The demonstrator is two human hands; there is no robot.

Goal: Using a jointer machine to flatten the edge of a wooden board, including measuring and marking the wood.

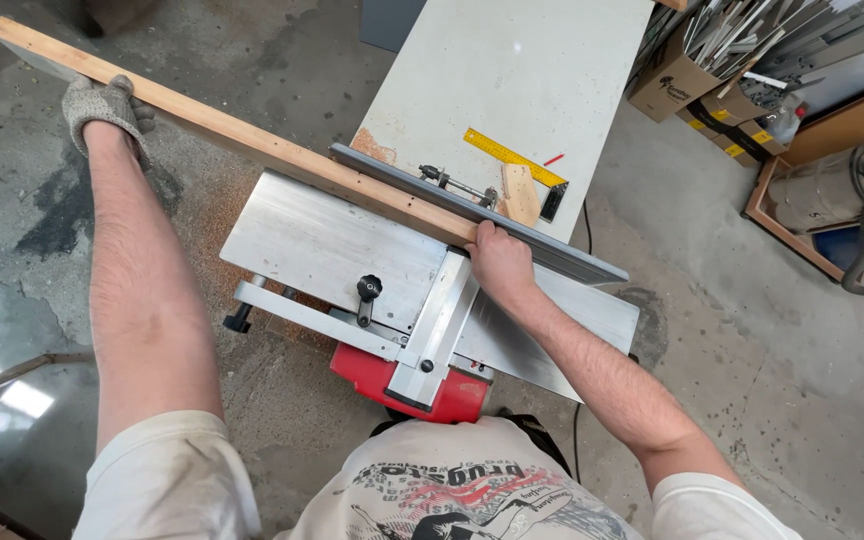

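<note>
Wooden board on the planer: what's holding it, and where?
Both hands hold the long wooden board: gloved left hand near its far end, bare right hand at the near end.

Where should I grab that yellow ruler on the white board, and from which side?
Grip the yellow ruler near its upper-left end, coming from above. It lies flat on the white board, and that end sits on bare surface, while the other end lies close to a small wood block. Pinch it across its narrow width.
</note>
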